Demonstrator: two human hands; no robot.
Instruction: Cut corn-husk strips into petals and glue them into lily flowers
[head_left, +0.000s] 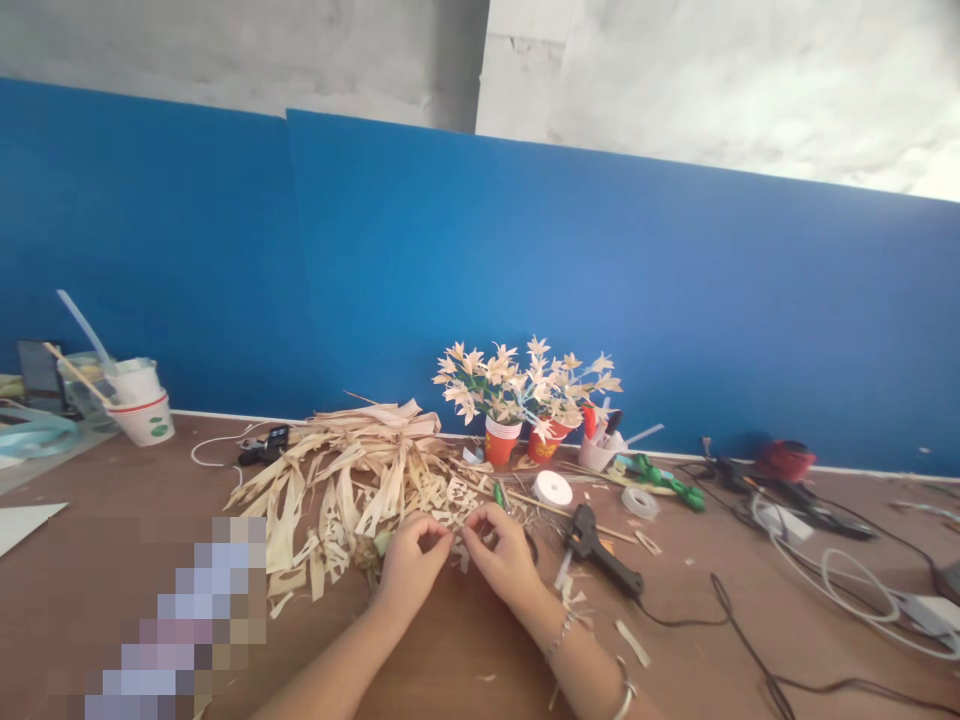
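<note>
Low over the table's middle, my left hand [414, 556] and my right hand [498, 548] face each other with the fingertips nearly touching. Both are pinched closed, thumb against fingers. Whatever is between the fingertips is too small to make out. Just behind them spreads a heap of dried corn husks [367, 470], with cut husk scraps at its near side. A black glue gun [604, 556] lies to the right of my right hand. Pale husk flowers [499, 372] on green stems stand in a red paper cup [501, 440] behind the heap; a second red cup [550, 440] holds more.
At the back are a white tape roll [553, 488], a clear tape roll [640, 503], a green ribbon bundle [667, 480] and a cup of tools [598, 452]. Cables [832, 600] cross the right side. A white cup [142, 415] stands far left. A blue partition [525, 250] closes the rear.
</note>
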